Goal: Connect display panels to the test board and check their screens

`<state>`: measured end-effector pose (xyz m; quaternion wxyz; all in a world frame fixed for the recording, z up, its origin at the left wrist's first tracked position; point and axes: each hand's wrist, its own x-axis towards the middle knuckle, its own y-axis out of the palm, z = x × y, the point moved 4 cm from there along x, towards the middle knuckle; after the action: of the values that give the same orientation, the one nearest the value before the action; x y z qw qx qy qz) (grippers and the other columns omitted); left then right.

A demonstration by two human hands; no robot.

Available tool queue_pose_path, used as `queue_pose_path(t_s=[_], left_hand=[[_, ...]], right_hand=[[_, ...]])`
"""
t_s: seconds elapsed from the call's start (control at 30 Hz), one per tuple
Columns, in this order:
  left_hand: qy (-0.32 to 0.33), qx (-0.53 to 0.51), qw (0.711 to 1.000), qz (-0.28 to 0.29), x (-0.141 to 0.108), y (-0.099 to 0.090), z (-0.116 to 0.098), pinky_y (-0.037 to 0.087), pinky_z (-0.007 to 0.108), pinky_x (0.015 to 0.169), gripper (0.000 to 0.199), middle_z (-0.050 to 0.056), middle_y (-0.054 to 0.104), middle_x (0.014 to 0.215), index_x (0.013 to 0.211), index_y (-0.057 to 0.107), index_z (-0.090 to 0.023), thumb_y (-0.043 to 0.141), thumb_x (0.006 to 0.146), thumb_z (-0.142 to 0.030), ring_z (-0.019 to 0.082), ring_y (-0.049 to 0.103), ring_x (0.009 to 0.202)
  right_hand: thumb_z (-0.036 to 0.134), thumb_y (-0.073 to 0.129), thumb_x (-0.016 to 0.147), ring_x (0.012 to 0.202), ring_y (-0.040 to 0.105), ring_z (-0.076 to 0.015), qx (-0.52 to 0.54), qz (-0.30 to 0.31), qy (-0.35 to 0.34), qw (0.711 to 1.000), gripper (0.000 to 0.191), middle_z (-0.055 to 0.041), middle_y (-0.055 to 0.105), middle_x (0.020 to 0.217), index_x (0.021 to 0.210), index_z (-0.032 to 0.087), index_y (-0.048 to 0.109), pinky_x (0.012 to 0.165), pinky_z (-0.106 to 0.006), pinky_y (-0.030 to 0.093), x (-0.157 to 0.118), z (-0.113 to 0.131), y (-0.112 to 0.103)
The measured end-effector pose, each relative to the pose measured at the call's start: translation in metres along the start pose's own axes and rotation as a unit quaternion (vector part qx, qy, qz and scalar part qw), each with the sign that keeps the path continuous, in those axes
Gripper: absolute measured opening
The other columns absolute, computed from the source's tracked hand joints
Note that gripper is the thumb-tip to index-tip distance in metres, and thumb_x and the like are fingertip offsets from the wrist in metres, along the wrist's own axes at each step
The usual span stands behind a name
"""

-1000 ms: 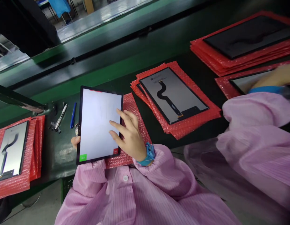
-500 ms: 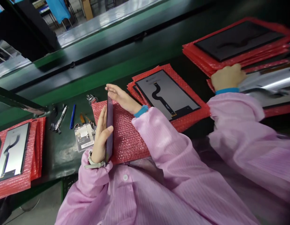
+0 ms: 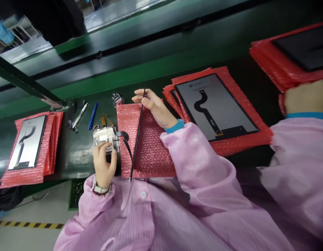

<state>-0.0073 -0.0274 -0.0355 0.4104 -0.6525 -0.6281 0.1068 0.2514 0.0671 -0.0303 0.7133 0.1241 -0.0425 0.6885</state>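
Observation:
My right hand [image 3: 156, 106] pinches the upper end of a thin display panel [image 3: 137, 139], which stands nearly edge-on over a red bubble-wrap sheet [image 3: 156, 153]. From the panel's left side a black ribbon cable [image 3: 126, 137] curves over to the right edge of a small circuit board [image 3: 105, 134]. Whether the cable is joined to the board I cannot tell. My left hand [image 3: 104, 164] has its fingers curled over the board's near edge, thumb apart at the right corner. The board's lower part is hidden under these fingers.
Display panels on red bubble wrap lie at the left [image 3: 28, 143], right [image 3: 216, 104] and far right [image 3: 305, 48]. A blue pen [image 3: 92, 116], a white pen [image 3: 80, 115] and a metal clip [image 3: 117, 99] lie behind. A co-worker's hand [image 3: 307, 97] is at right.
My left hand has left the panel and moved onto the circuit board. My right hand now pinches the panel's upper end, and the ribbon cable has come into view. The view has shifted right to left.

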Motion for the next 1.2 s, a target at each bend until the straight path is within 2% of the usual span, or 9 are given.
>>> queue_pose_path(t_s=[0.13,0.33,0.57,0.67,0.8,0.9,1.0,1.1,1.2], left_hand=[[0.037,0.173,0.983,0.054,-0.001,0.006,0.024,0.045,0.048,0.103,0.035,0.018,0.057,0.12,0.127,0.065,-0.015,0.051,0.099,-0.031,0.03,0.055,0.114],[0.067,0.268,0.955,0.103,-0.003,0.019,0.024,0.043,0.052,0.1,0.042,0.019,0.052,0.129,0.137,0.065,-0.023,0.048,0.099,-0.026,0.034,0.052,0.113],[0.092,0.287,0.948,0.103,-0.005,0.02,0.024,0.043,0.053,0.097,0.043,0.022,0.056,0.136,0.137,0.066,-0.02,0.046,0.099,-0.027,0.037,0.054,0.11],[0.097,0.255,0.957,0.097,-0.007,0.017,0.025,0.042,0.054,0.1,0.045,0.022,0.055,0.14,0.138,0.064,-0.017,0.046,0.1,-0.033,0.037,0.054,0.116],[0.233,0.168,0.944,0.164,-0.012,0.018,0.015,0.037,0.05,0.112,0.048,0.017,0.057,0.144,0.142,0.058,-0.02,0.054,0.097,-0.037,0.035,0.051,0.133],[0.282,0.173,0.919,0.213,-0.013,0.02,0.009,0.029,0.053,0.12,0.047,0.015,0.059,0.144,0.144,0.056,-0.021,0.055,0.098,-0.032,0.033,0.05,0.137],[0.284,0.191,0.915,0.212,-0.012,0.021,0.006,0.025,0.057,0.122,0.048,0.015,0.059,0.143,0.146,0.053,-0.018,0.054,0.099,-0.03,0.033,0.054,0.131],[0.28,0.189,0.918,0.206,-0.011,0.021,0.006,0.023,0.06,0.123,0.049,0.014,0.061,0.142,0.148,0.051,-0.019,0.054,0.1,-0.03,0.032,0.054,0.13],[0.265,0.177,0.923,0.216,-0.009,0.02,0.007,0.022,0.061,0.124,0.052,0.013,0.061,0.141,0.151,0.047,-0.019,0.053,0.1,-0.031,0.033,0.051,0.132]], right_hand=[[0.087,0.061,0.074,0.121,0.063,-0.0233,0.006,-0.007,0.004,1.0,0.079,-0.0059,0.068,0.121,0.12,0.022,0.055,0.117,-0.047,0.044,-0.002,-0.001,-0.001],[0.086,0.062,0.075,0.121,0.062,-0.0239,0.007,-0.009,0.008,1.0,0.078,-0.0065,0.068,0.121,0.12,0.022,0.056,0.117,-0.047,0.044,-0.004,0.001,-0.002],[0.084,0.058,0.079,0.126,0.06,-0.0234,0.0,0.012,0.003,1.0,0.077,-0.0079,0.066,0.125,0.125,0.022,0.054,0.119,-0.047,0.041,-0.002,-0.003,-0.005],[0.082,0.058,0.079,0.139,0.051,-0.0252,-0.024,0.019,0.01,0.999,0.079,-0.0091,0.058,0.142,0.13,0.022,0.055,0.126,-0.049,0.033,-0.005,-0.001,-0.015],[0.068,0.061,0.085,0.15,0.037,-0.0269,-0.067,-0.012,0.043,0.997,0.069,-0.0055,0.046,0.155,0.138,0.024,0.056,0.128,-0.052,0.028,-0.016,0.008,-0.041],[0.049,0.068,0.086,0.132,0.055,-0.0262,-0.064,-0.082,0.131,0.986,0.053,-0.006,0.06,0.138,0.131,0.022,0.061,0.118,-0.048,0.043,-0.026,0.011,-0.062],[0.028,0.072,0.08,0.096,0.068,-0.0224,-0.043,-0.092,0.225,0.969,0.043,-0.0052,0.069,0.104,0.122,0.02,0.066,0.09,-0.043,0.059,-0.03,0.008,-0.073],[0.022,0.075,0.076,0.076,0.065,-0.0183,0.003,-0.067,0.233,0.97,0.036,-0.0031,0.066,0.088,0.111,0.018,0.069,0.067,-0.035,0.058,-0.026,0.005,-0.077],[0.023,0.08,0.073,0.077,0.066,-0.0173,0.038,-0.083,0.193,0.977,0.033,-0.0025,0.066,0.086,0.103,0.017,0.069,0.065,-0.031,0.057,-0.019,-0.001,-0.079]])
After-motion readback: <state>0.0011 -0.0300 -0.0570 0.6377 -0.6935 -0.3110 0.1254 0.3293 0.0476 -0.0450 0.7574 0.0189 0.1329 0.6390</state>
